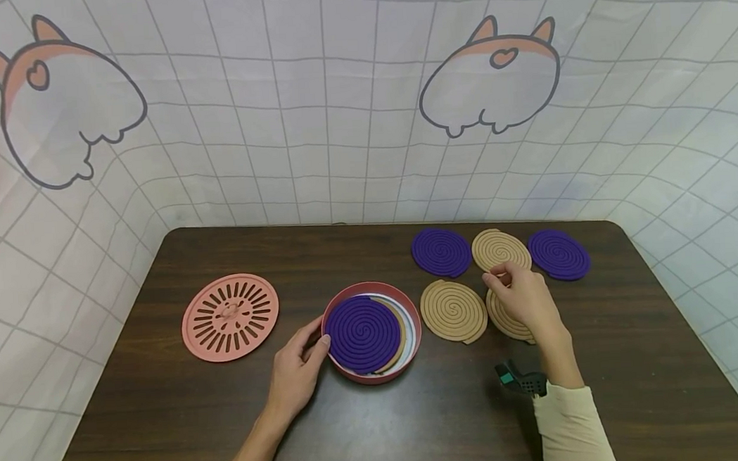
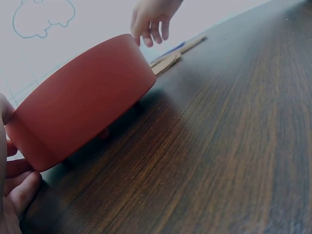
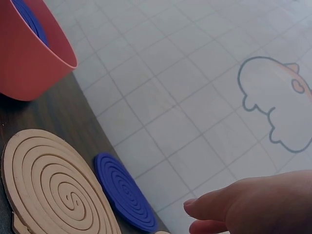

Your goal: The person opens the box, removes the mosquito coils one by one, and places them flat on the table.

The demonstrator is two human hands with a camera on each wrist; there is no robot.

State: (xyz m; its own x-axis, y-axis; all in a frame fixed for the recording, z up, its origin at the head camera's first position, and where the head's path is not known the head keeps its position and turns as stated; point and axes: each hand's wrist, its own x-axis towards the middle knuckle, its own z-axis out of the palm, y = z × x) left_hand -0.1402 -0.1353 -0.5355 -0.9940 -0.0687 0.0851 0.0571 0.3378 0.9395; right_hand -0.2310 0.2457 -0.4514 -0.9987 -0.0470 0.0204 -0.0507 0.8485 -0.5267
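Five loose spiral discs lie flat on the worktop [image 1: 419, 432], all to the right of the red box [image 1: 373, 381]. Back row, left to right: purple disc [image 1: 441, 252], tan disc [image 1: 500, 247], second purple disc [image 1: 559, 254]. Front row: left tan disc [image 1: 453, 311], just beside the box, then right tan disc [image 1: 506, 321], partly hidden from the head view. Box stands upright near mid-worktop, uncovered; left wrist view shows small feet [image 2: 104, 134] under it. Inside: top purple disc [image 1: 363, 334] over an inner tan disc [image 1: 402, 334], which shows as a sliver on the right. Can't tell if more sit below. Left grip [image 1: 297, 374] holds the box at its left side, thumb at the rim, fingers on the outer wall. Right grip [image 1: 525, 295] hangs above the right tan disc, fingers loosely bent, pinching nothing; left wrist view has it up off the worktop. Pink slotted lid [image 1: 230, 317] lies flat at left, well apart from the box. Dark wrist straps [image 1: 527, 381] and pale sleeves [image 1: 574, 426] on both arms. White cloth [image 1: 352, 154] with grid lines and cartoon drawings [image 1: 490, 85] behind.
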